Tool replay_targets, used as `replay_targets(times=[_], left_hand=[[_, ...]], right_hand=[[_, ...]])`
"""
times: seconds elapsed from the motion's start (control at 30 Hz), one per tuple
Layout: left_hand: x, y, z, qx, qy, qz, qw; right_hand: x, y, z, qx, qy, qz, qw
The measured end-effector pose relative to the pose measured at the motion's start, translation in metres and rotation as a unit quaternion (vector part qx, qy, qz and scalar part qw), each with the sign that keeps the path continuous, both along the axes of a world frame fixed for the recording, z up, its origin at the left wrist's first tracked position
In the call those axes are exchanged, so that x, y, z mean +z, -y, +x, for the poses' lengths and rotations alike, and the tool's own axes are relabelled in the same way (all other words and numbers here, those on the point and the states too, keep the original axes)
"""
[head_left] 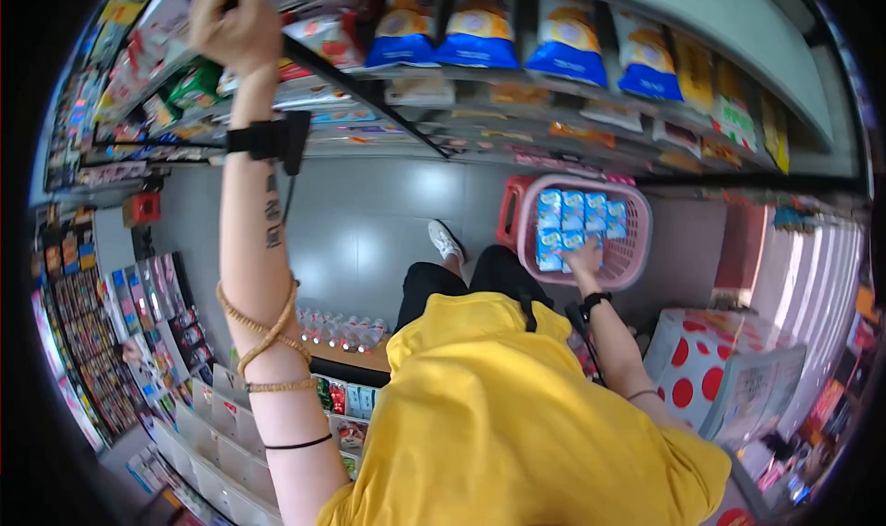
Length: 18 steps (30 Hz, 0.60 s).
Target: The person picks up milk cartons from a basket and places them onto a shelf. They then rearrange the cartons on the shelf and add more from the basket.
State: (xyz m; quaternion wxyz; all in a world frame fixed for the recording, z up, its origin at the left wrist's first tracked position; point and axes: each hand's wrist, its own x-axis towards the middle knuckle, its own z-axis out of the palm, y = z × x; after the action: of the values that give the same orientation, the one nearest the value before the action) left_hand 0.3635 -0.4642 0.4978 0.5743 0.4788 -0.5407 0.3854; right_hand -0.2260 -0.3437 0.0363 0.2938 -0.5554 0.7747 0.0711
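My left hand (238, 26) is raised at the upper left, beside the shelf's dark metal edge. Its fingers are curled closed; what they hold, if anything, is hidden. Low on the right, my right hand (583, 257) reaches into a pink plastic basket (639, 235). Its fingers are closed on a small blue carton (572, 241) in the near row. More blue cartons (572, 209) stand side by side in rows inside the basket. A red handle or second basket rim (510, 210) shows at the basket's left side.
Blue and orange snack bags (476, 28) line the shelf ahead. A white box with red dots (706, 364) stands to the right. Clear bottles (343, 330) sit low at my left, near white divided bins (221, 434). Grey tile floor (369, 208) lies between.
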Motion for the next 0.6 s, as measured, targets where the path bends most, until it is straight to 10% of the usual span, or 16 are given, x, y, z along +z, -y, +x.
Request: replay_targets(times=[0.1,0.6], left_hand=[[0.002,-0.012,-0.015,0.065,-0.033,0.038,0.997],[0.022,-0.014,-0.046,0.014,-0.059,-0.002,0.998]], right_hand=[[-0.085,0.001,-0.041,-0.021,0.113,0.028,0.993],[-0.093,0.006,-0.052,-0.024,0.162,-0.02,0.986]])
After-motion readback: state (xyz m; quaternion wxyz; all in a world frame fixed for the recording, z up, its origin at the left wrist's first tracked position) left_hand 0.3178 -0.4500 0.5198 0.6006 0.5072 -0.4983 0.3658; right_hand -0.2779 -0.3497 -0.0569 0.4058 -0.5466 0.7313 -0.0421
